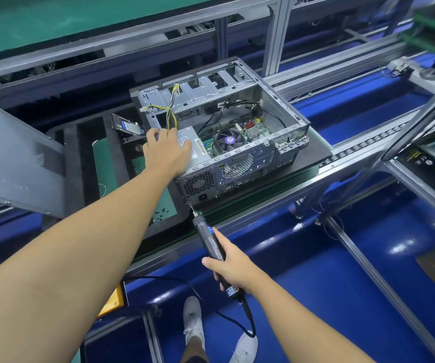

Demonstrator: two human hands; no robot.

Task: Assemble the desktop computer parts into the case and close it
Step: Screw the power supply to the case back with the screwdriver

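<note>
Computer case lies open on one black pad, one fan inside. Two hands: left hand flat on the power supply, fingers loose; right hand wrapped around one screwdriver, tip at the case's rear corner.

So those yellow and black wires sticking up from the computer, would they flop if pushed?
Probably bendy rather than limp: the wires stand up and arch on their own. Likely light, being thin strands. The white plug at one end may swing and snag on the case frame.
</note>
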